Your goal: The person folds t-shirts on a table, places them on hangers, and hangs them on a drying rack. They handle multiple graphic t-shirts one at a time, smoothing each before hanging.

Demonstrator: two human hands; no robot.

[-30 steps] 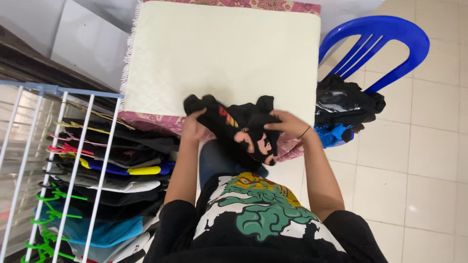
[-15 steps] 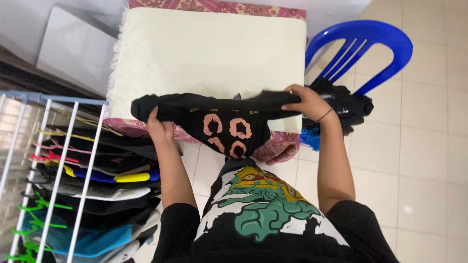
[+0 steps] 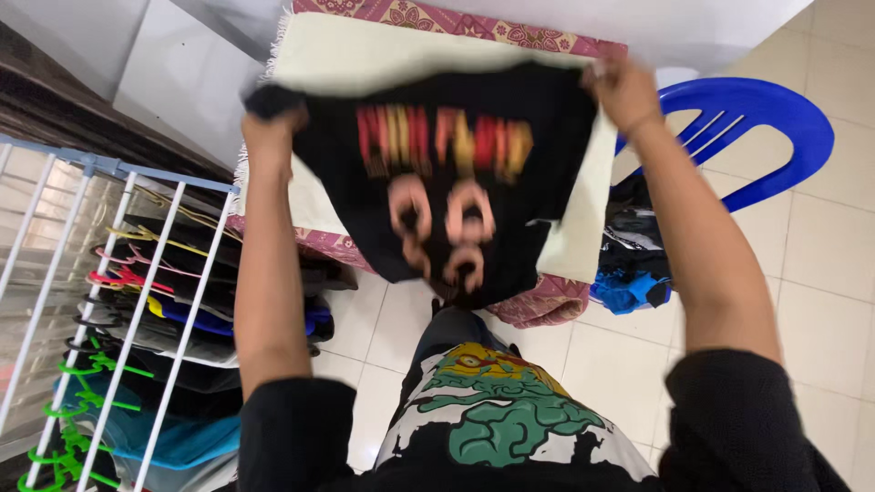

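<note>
You hold the black printed T-shirt (image 3: 447, 173) spread above the cream padded table (image 3: 328, 55), left hand (image 3: 269, 137) and right hand (image 3: 624, 91) each clenched on a top corner, unfolded but not yet laid flat.

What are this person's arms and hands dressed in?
Both hands, the left hand and the right hand, are bare, with no gloves. The forearms are uncovered. Short black sleeves cover the upper arms. A thin dark band circles the right wrist.
</note>
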